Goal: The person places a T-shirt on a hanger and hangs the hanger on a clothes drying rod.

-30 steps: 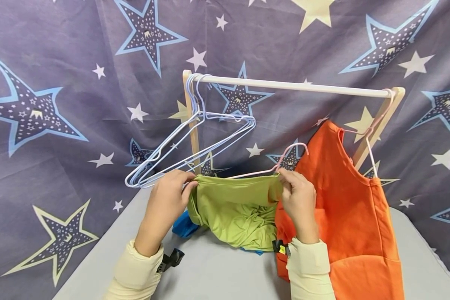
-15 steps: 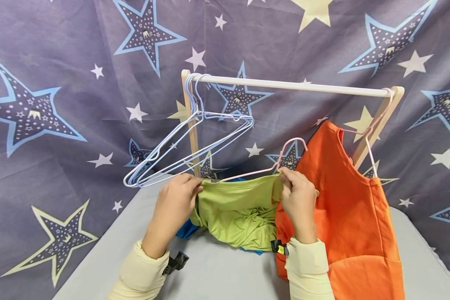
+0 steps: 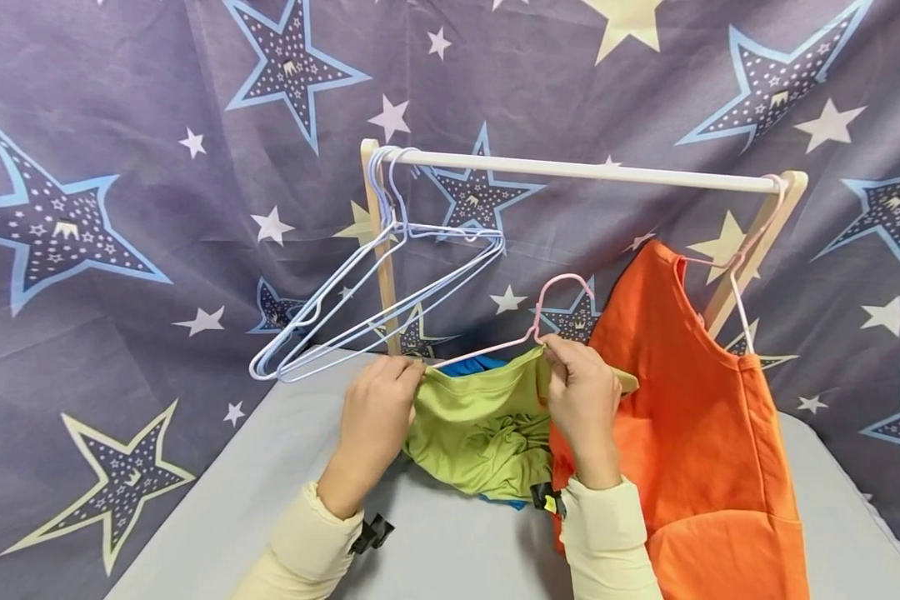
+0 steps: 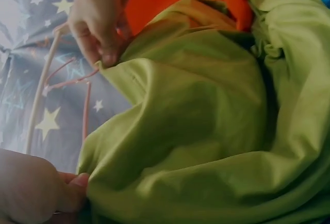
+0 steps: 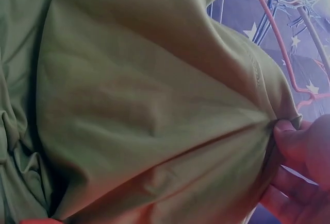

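Observation:
A lime-green garment (image 3: pixel 480 404) hangs stretched between my two hands, its lower part bunched on the table. My left hand (image 3: pixel 375 412) pinches the top edge at the left end, as the left wrist view also shows, with the thumb (image 4: pixel 80 183) on the cloth. My right hand (image 3: pixel 581 400) pinches the same edge further right, beside the neck of a pink hanger (image 3: pixel 536 321). The hanger's hook stands above the edge and its left arm slopes down toward my left hand. Its right arm is hidden. Blue cloth (image 3: pixel 476 365) shows behind the green edge.
A rack with a white rail (image 3: pixel 585 170) and wooden posts stands behind. Several light-blue and white hangers (image 3: pixel 390 292) hang at its left end. An orange sleeveless garment (image 3: pixel 705 417) hangs on a pink hanger at the right, close beside my right hand. A star-patterned curtain (image 3: pixel 157 167) backs the grey table.
My left hand has moved right and slightly down, and my right hand slightly left, slackening the green edge. The pink hook has shifted left. More blue cloth shows behind.

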`<state>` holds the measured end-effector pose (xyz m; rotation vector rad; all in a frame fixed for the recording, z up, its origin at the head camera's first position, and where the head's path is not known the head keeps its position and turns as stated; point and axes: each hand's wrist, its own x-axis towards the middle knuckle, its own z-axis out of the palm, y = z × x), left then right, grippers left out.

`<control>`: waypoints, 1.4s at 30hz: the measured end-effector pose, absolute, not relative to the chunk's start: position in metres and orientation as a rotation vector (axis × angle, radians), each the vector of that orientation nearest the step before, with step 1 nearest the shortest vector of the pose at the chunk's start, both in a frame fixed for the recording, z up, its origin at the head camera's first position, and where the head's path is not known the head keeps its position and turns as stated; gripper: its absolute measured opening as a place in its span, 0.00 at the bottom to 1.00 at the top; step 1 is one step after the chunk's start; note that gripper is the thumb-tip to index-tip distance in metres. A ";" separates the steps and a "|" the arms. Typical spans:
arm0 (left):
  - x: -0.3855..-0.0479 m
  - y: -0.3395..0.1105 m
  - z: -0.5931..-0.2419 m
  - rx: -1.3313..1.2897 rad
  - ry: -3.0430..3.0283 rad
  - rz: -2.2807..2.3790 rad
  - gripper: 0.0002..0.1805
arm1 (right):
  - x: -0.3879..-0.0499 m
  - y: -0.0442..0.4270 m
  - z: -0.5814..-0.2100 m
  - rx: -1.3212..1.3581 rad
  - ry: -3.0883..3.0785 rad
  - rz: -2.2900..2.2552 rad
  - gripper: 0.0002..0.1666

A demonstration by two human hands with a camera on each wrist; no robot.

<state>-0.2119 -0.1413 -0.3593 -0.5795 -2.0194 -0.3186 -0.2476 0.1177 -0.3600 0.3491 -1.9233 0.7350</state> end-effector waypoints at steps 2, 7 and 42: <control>-0.214 -0.138 -0.362 -0.576 -1.985 -0.337 0.11 | -0.247 0.116 -0.360 0.348 -1.917 0.727 0.16; -0.216 -0.133 -0.367 -0.559 -1.912 -0.404 0.11 | -0.246 0.112 -0.359 0.366 -1.899 0.718 0.14; -0.216 -0.128 -0.367 -0.591 -1.899 -0.557 0.08 | -0.233 0.083 -0.358 0.428 -1.984 0.653 0.12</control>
